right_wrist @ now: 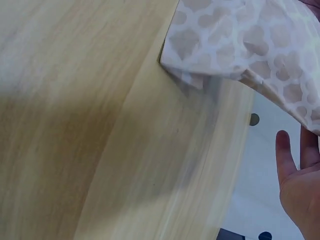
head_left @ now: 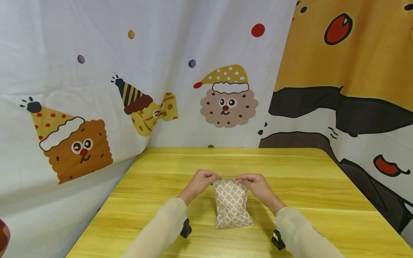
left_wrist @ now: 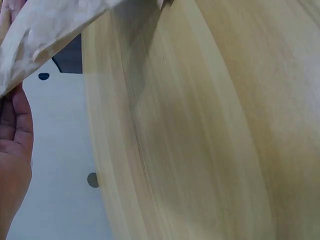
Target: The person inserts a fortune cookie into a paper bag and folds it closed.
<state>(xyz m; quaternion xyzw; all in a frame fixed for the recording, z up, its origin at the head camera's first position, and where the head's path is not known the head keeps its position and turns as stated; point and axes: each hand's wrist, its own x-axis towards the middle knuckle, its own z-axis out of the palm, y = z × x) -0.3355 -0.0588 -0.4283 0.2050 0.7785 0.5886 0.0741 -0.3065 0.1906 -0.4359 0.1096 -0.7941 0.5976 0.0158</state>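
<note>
A small beige paper bag (head_left: 233,205) with a white lattice print stands on the wooden table in the head view, its top edge away from me. At the top left corner my left hand (head_left: 200,182) pinches the bag between thumb and fingers. My right hand (head_left: 259,187) pinches the opposite top corner. The left wrist view shows part of the bag (left_wrist: 47,32) above the curled fingers of the left hand (left_wrist: 17,135). In the right wrist view, one finger of the right hand (right_wrist: 302,182) sticks out below the bag (right_wrist: 250,45). What the bag contains is hidden.
The yellow wooden table (head_left: 155,168) spreads around both arms. Behind it hangs a white curtain (head_left: 174,43) with cartoon biscuits, and a printed orange and black curtain (head_left: 316,64) is at the right. A black wrist device (head_left: 186,228) sits beneath the left sleeve, another (head_left: 278,240) beneath the right.
</note>
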